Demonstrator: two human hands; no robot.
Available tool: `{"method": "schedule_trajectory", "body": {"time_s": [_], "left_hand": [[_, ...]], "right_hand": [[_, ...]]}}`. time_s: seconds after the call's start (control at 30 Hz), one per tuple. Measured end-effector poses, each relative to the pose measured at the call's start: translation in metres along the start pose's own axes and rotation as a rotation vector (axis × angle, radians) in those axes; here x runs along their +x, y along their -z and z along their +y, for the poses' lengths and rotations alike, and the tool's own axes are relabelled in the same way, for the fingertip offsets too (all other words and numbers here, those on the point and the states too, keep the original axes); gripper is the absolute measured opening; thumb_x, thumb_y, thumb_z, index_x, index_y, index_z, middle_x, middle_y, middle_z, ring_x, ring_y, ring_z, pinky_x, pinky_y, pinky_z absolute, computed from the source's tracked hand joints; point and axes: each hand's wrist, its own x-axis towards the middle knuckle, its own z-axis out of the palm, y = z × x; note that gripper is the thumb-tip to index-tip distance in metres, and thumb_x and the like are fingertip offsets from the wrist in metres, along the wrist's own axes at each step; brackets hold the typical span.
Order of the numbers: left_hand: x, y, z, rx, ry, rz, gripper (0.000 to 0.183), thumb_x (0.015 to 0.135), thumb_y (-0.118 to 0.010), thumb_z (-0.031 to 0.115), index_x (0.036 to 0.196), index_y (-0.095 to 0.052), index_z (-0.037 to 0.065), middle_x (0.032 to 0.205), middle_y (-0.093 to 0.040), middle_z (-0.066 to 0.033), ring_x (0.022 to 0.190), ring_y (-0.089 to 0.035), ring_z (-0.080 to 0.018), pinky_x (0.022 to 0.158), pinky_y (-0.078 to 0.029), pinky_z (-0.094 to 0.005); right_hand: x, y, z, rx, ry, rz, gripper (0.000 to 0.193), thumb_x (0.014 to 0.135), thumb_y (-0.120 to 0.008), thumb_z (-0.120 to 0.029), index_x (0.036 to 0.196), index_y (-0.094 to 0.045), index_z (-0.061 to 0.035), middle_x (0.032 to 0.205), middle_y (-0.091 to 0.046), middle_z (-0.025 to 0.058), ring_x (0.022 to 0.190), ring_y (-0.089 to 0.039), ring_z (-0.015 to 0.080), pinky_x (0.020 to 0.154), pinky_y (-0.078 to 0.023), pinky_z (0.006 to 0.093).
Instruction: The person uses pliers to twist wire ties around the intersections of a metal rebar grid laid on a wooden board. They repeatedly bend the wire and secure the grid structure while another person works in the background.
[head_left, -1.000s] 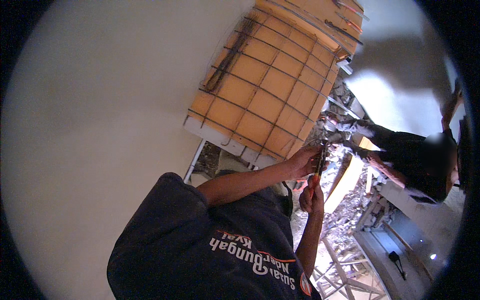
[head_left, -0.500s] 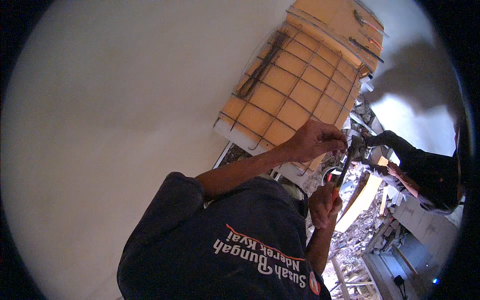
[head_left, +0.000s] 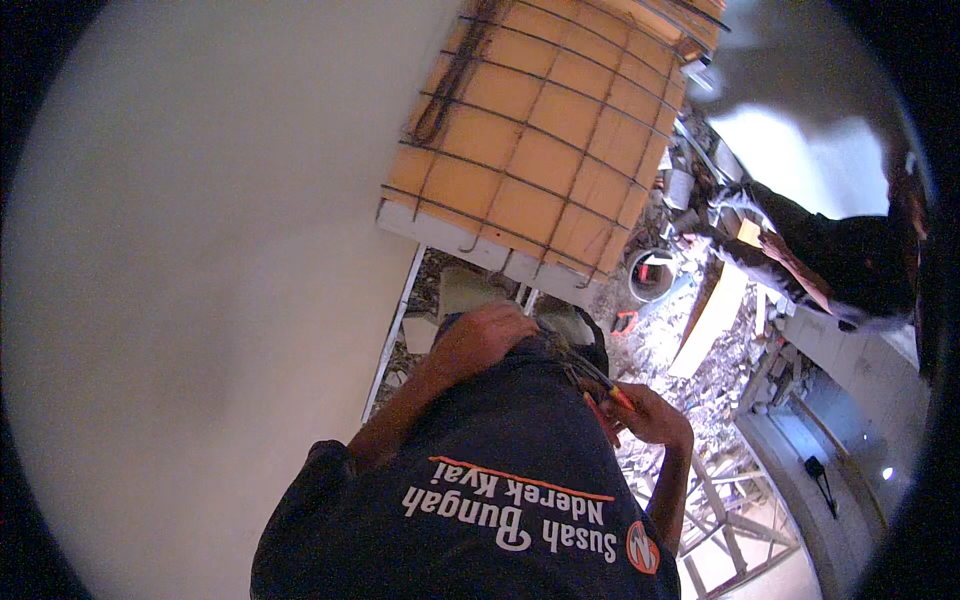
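Note:
My right hand [head_left: 648, 412] is wrapped round the handles of pincers [head_left: 600, 388] with red-orange grips, which stand apart. The pincers' head points left and lies close to the front of my dark shirt [head_left: 470, 420]. My left hand [head_left: 488, 335] is by the pincers' head, its fingers curled inward. Whatever those fingers pinch, if anything, is too small and dark to make out. Beyond my hands, a grid of thin steel bars [head_left: 545, 180] lies on an orange board [head_left: 555, 95]. A bundle of dark tie wire [head_left: 452, 85] rests along the grid's left side.
A pale wall [head_left: 200, 260] fills the left. To the right, another person [head_left: 860, 245] in dark clothing bends over rubble [head_left: 715, 400]. A bucket [head_left: 650, 277] and a wooden plank [head_left: 712, 315] lie between us. The board's pale near edge [head_left: 450, 235] is just past my hands.
Both hands have come back from beside the grid to the front of my body. The pincers' handles have spread, and their head has swung left. My view has shifted too.

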Motion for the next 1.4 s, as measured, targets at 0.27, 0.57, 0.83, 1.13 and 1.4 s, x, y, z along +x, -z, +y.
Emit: {"method": "schedule_trajectory", "body": {"time_s": [0.27,0.57,0.83,1.13,1.4], "left_hand": [[-0.036,0.078,-0.078,0.04,0.638,0.511,0.016,0.091,-0.067,0.009,0.102,-0.072,-0.001,0.098,-0.074,-0.0124,0.088,-0.071,-0.0205,0.082,-0.056,-0.0335],[0.039,0.057,-0.056,-0.548,0.686,0.513,0.024,0.097,-0.066,0.018,0.105,-0.07,-0.004,0.087,-0.071,-0.0066,0.076,-0.066,-0.0117,0.072,-0.056,-0.0281],[0.065,0.027,-0.02,-0.823,0.657,0.408,0.025,0.097,-0.066,0.018,0.108,-0.069,-0.004,0.088,-0.072,-0.0075,0.076,-0.068,-0.013,0.07,-0.057,-0.028],[0.074,0.031,-0.005,-0.785,0.699,0.32,0.025,0.097,-0.066,0.021,0.105,-0.07,-0.002,0.084,-0.071,-0.0051,0.069,-0.064,-0.0102,0.064,-0.053,-0.0255],[0.092,0.025,0.01,-0.563,0.607,0.194,0.031,0.097,-0.067,0.03,0.105,-0.071,0.0,0.082,-0.07,-0.0025,0.071,-0.061,-0.0084,0.064,-0.051,-0.0262]], "right_hand": [[-0.009,0.009,-0.082,-0.288,0.234,0.187,0.024,0.101,-0.057,-0.024,0.112,-0.062,-0.0037,0.078,-0.063,0.0052,0.071,-0.059,0.0163,0.068,-0.05,0.0333],[0.193,0.081,0.024,-0.717,0.326,0.948,0.048,0.093,-0.065,-0.034,0.135,-0.055,-0.0128,0.099,-0.066,0.0192,0.094,-0.063,0.0385,0.08,-0.049,0.0472],[0.251,0.08,0.019,-1.141,0.27,0.989,0.053,0.092,-0.063,-0.04,0.141,-0.053,-0.0211,0.112,-0.061,0.0145,0.114,-0.053,0.0357,0.096,-0.039,0.0513],[0.218,0.061,-0.039,-0.641,0.538,1.052,0.042,0.091,-0.07,-0.036,0.121,-0.068,-0.0066,0.106,-0.064,0.0141,0.101,-0.061,0.0295,0.089,-0.048,0.0442],[0.184,0.021,-0.094,0.058,0.595,0.765,0.024,0.091,-0.072,-0.025,0.099,-0.077,-0.0029,0.083,-0.073,0.0052,0.078,-0.067,0.0161,0.095,-0.05,0.0392]]}}
